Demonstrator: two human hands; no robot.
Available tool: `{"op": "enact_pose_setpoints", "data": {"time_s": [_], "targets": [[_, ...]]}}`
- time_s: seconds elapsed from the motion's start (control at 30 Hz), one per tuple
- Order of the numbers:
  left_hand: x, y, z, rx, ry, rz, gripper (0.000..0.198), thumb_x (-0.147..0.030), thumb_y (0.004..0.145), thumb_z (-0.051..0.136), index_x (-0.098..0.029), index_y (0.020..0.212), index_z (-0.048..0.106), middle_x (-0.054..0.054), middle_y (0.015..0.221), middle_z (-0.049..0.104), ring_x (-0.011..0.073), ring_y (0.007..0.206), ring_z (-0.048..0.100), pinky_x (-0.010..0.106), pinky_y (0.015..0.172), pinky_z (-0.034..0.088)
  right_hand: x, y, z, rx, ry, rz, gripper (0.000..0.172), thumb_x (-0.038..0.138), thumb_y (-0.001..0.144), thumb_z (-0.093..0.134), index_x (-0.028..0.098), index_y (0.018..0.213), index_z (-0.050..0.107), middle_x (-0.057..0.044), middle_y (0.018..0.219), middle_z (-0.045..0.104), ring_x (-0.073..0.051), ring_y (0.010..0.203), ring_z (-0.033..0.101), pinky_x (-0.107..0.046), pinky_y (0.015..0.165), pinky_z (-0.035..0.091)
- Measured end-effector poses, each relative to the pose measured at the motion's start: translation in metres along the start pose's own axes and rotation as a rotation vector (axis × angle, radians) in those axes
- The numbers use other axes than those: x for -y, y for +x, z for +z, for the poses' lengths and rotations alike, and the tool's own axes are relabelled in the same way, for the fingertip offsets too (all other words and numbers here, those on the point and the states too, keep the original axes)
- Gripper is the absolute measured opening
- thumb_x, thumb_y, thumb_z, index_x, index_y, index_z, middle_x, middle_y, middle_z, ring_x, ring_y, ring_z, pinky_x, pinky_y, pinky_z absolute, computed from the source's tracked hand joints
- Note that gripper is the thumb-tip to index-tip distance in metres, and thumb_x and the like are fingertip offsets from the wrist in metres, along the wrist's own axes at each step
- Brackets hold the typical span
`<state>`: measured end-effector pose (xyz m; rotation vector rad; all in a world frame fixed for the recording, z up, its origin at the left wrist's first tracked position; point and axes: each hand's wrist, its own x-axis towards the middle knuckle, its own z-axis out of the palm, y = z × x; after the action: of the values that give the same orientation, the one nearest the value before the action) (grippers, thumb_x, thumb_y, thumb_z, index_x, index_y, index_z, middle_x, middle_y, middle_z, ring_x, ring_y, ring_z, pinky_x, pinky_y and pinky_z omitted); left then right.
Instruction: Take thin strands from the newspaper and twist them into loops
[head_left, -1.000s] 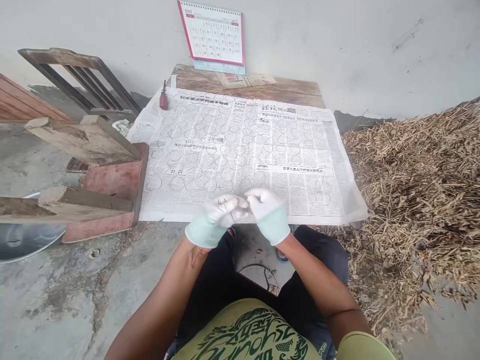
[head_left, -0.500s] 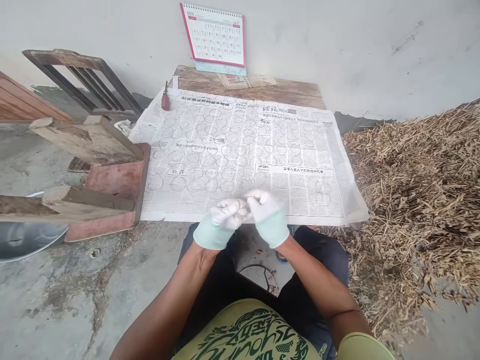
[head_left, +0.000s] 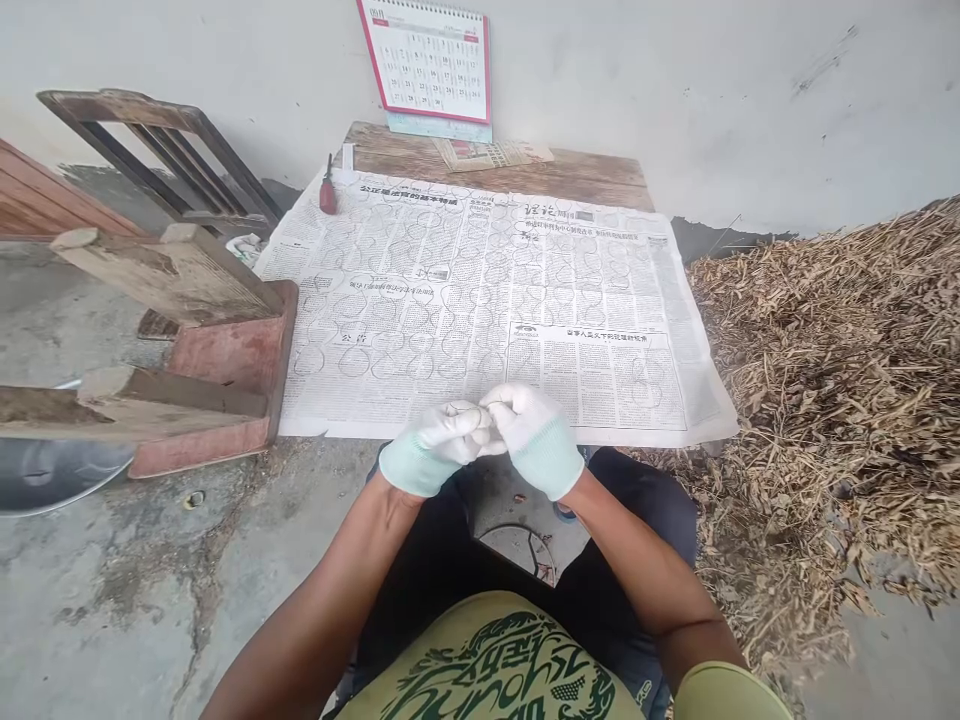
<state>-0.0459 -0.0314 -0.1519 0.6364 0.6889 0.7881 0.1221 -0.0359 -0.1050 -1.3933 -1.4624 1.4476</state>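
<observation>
In white gloves with pale green cuffs, my left hand (head_left: 452, 432) and my right hand (head_left: 520, 412) meet at the fingertips over the table's near edge. Both are closed in a pinch. Whatever sits between the fingers is too small and covered to name. Beneath and beyond them a newspaper sheet (head_left: 480, 310) covers much of the table. Many thin dark looped outlines (head_left: 354, 361), some like figure eights, show across the paper; whether they are wire or drawn I cannot tell.
A red-handled screwdriver (head_left: 328, 195) stands at the far left corner. Behind the sheet is a desk calendar (head_left: 431, 65) on bare wood (head_left: 592, 178). An overturned wooden stool (head_left: 225, 355), a chair (head_left: 150, 150) and a metal basin (head_left: 60, 475) are left. Dry stalks (head_left: 832, 400) are heaped right.
The hands stay together, with the fingers slightly shifted and sharper than before. The whole view has tilted a little, so the table and calendar sit slightly higher.
</observation>
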Motion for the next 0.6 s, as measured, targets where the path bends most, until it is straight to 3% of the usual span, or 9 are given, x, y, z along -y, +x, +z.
{"op": "enact_pose_setpoints", "data": {"time_s": [0.13,0.2,0.37,0.5,0.6], "targets": [[0.002,0.006,-0.003,0.020,-0.110,0.014,0.038,-0.045,0.070,0.097,-0.014,0.067,0.076,0.002,0.060,0.066,0.0134,0.059,0.064,0.032,0.072,0.062,0.002,0.005,-0.006,-0.097,-0.124,-0.063,0.022,0.020,0.098,0.055,0.024,0.086,0.073,0.000,0.096,0.078,-0.016,0.091,0.074,-0.030,0.079,0.058],[0.006,0.007,-0.005,-0.018,-0.155,0.042,0.035,-0.039,0.066,0.100,-0.014,0.078,0.080,0.003,0.067,0.071,0.0127,0.061,0.066,0.032,0.074,0.063,0.003,0.006,-0.008,-0.107,-0.141,-0.059,0.024,0.019,0.099,0.053,0.023,0.086,0.073,0.001,0.096,0.078,-0.016,0.092,0.073,-0.031,0.082,0.056],[0.011,-0.002,0.003,-0.313,-0.066,0.132,0.049,-0.032,0.059,0.104,-0.017,0.101,0.084,0.008,0.099,0.083,0.0169,0.081,0.075,0.029,0.078,0.061,-0.001,0.006,-0.009,-0.200,-0.129,-0.099,0.021,0.022,0.099,0.053,0.024,0.094,0.074,0.000,0.095,0.077,-0.017,0.094,0.072,-0.033,0.086,0.056],[0.008,-0.011,0.017,-0.507,0.145,0.194,0.056,-0.050,0.068,0.097,-0.016,0.110,0.082,0.007,0.090,0.082,0.0150,0.073,0.071,0.029,0.076,0.057,-0.005,0.005,-0.008,-0.238,-0.131,-0.143,0.022,0.025,0.099,0.054,0.024,0.101,0.075,-0.001,0.098,0.078,-0.019,0.098,0.072,-0.035,0.092,0.055],[0.005,-0.011,0.030,-0.567,0.255,0.317,0.050,-0.053,0.074,0.092,-0.016,0.107,0.082,0.004,0.083,0.079,0.0173,0.076,0.070,0.032,0.082,0.055,-0.006,0.004,-0.005,-0.234,-0.151,-0.166,0.022,0.026,0.100,0.054,0.025,0.100,0.076,-0.001,0.100,0.078,-0.019,0.099,0.072,-0.035,0.092,0.055]]}}
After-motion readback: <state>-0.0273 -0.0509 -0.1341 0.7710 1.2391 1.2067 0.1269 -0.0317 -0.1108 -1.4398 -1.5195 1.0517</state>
